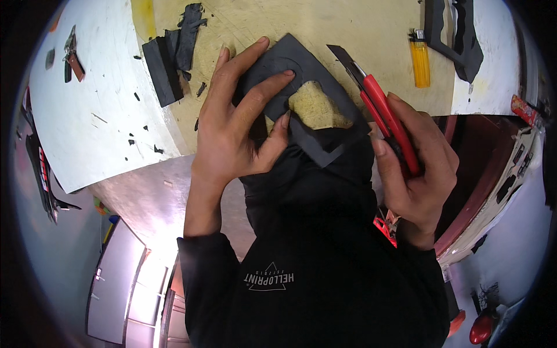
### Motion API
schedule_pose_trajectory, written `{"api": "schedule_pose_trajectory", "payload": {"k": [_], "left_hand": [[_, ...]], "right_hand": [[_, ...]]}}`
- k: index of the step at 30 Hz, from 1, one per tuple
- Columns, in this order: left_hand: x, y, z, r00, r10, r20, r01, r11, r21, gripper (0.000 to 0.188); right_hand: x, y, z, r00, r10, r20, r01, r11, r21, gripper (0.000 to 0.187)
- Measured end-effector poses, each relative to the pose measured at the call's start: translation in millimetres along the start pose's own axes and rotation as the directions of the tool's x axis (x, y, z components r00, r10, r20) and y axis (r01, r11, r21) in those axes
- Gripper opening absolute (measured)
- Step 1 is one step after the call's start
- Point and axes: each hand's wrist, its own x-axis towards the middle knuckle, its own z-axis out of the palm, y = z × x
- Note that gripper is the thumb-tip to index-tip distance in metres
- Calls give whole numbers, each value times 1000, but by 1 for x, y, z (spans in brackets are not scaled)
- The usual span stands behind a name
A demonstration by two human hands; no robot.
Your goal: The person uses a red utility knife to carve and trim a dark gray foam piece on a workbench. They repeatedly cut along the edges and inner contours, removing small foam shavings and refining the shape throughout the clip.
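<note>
A dark grey foam sheet (282, 49) with an irregular hole lies on the worn yellowish board (255, 17), its near corner close to my torso. The board's surface shows through the hole. My left hand (235, 116) rests on the sheet's left side, fingers spread. Its index fingertip presses near a faint curved line, and the thumb tip sits by the hole's left edge. My right hand (420, 156) is wrapped around a red utility knife (391, 124), just right of the sheet. The knife's dark blade is extended, pointing up and left, apart from the foam.
A black foam block (162, 69) and torn foam strips (188, 32) lie at the far left, with scattered crumbs. Farther left is a brown-handled folding tool (74, 61). At the far right are a yellow lighter (420, 61) and a cut black foam piece (467, 58).
</note>
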Motion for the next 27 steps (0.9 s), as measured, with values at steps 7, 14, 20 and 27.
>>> {"api": "schedule_pose_trajectory", "payload": {"k": [7, 14, 20, 27], "left_hand": [[-4, 10, -1, 998, -54, -26, 55, 998, 41, 44], [-11, 21, 8, 981, -157, -111, 172, 975, 141, 46], [-13, 27, 15, 961, -204, -187, 230, 964, 130, 60], [3, 32, 15, 914, -330, -236, 364, 924, 117, 59]], "right_hand": [[3, 6, -2, 1000, 12, 16, -12, 1000, 10, 44], [-9, 6, 10, 995, 92, -38, -88, 991, 97, 43], [-11, 9, 18, 998, 18, -56, -13, 995, 99, 44], [-14, 13, 28, 964, 222, -146, -236, 968, -89, 28]]}}
